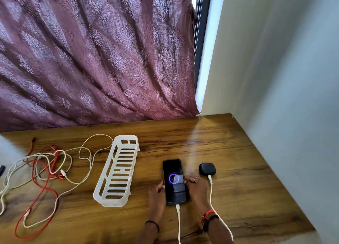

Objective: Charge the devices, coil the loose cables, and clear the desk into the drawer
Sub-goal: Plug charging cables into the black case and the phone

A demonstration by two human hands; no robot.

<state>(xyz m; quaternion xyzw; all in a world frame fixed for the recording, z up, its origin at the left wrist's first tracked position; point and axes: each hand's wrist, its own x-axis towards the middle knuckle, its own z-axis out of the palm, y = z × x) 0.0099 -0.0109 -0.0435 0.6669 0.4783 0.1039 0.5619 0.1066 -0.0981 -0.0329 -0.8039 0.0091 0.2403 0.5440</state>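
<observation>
A black phone [174, 181] lies flat on the wooden desk [211, 144], its screen lit with a charging ring, and a white cable [178, 223] is plugged into its near end. My left hand [156, 192] holds the phone's left edge and my right hand [195, 188] holds its right edge. To the right sits a black earbuds case [207, 168] with a second white cable [212, 199] plugged in. Loose red and white cables [45, 170] lie tangled at the desk's left.
A white slotted plastic basket [117, 172] lies between the tangled cables and the phone. A maroon curtain [91, 60] hangs behind the desk, and a wall [284, 78] borders the right side. A dark object [2, 169] shows at the far left edge.
</observation>
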